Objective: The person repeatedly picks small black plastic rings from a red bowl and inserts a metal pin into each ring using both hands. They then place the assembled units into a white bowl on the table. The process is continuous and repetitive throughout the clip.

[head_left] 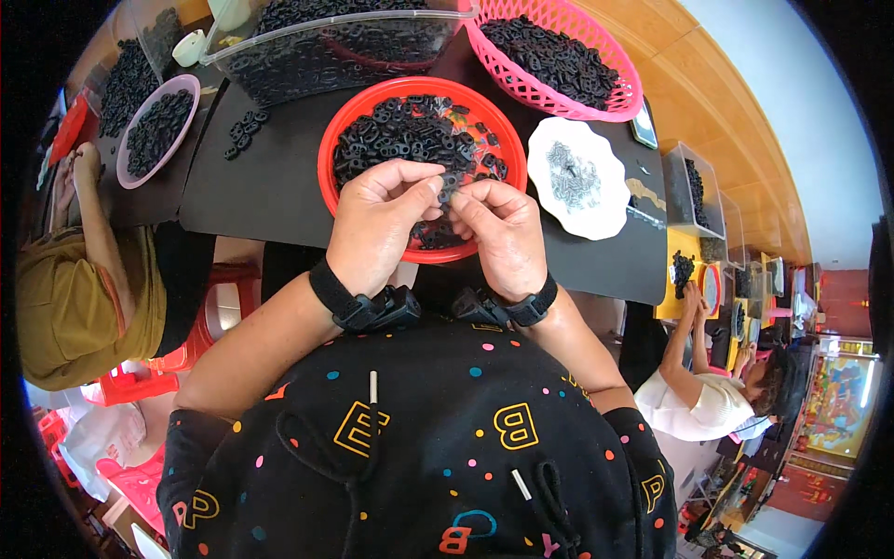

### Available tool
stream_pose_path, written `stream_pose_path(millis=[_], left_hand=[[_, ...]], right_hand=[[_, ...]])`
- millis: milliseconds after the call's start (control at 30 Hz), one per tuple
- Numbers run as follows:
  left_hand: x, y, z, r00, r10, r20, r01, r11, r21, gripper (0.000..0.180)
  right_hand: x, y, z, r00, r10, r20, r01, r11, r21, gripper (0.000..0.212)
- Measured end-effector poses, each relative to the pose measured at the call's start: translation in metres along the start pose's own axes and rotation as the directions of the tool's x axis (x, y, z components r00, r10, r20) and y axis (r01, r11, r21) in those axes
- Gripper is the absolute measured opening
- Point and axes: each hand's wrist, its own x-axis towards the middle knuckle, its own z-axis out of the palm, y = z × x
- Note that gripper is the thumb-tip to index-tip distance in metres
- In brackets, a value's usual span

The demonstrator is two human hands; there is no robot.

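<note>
Between both hands is a small black plastic piece [448, 189] with holes, pinched above the near half of a red round tray [328, 140]. My left hand [384, 216] grips its left side between thumb and forefinger; my right hand [503, 228] pinches the other side. Fingers cover much of the piece. Beneath them the tray holds a heap of similar black pieces [400, 135]. Just right of it, a white scalloped plate [601, 219] carries a pile of small metal pins [573, 177].
A pink basket [629, 98] of black parts stands behind the plate, with a clear bin [349, 56] at the back. Left are loose black pieces [246, 132] and a pink bowl [121, 168]. Co-workers sit left [84, 298] and right [694, 396]. A phone [643, 126] lies near the right edge.
</note>
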Motion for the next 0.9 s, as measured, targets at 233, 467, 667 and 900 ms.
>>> stream_pose_path(millis=[233,467,667,900], left_hand=[[0.0032,0.0011,-0.001,0.999,0.03,-0.013,-0.03,0.999,-0.04,0.017],[0.0031,0.0029,0.0016,0.998,0.044,-0.05,-0.048,0.997,-0.068,0.02],[0.0026,0.0025,0.0036,0.997,0.068,-0.044,-0.068,0.998,-0.006,0.021],[0.0,0.0032,0.0053,0.995,0.097,-0.019,-0.096,0.992,0.081,0.02]], right_hand=[[-0.0004,-0.0015,0.001,1.0,0.003,-0.012,-0.002,1.0,0.021,0.006],[-0.0004,-0.001,0.0007,1.0,-0.009,0.003,0.009,1.0,0.013,0.007],[-0.0013,-0.0014,0.0009,1.0,-0.001,0.007,0.001,1.0,-0.026,0.006],[-0.0025,-0.0007,0.0011,1.0,-0.003,0.012,0.003,0.999,-0.04,0.007]])
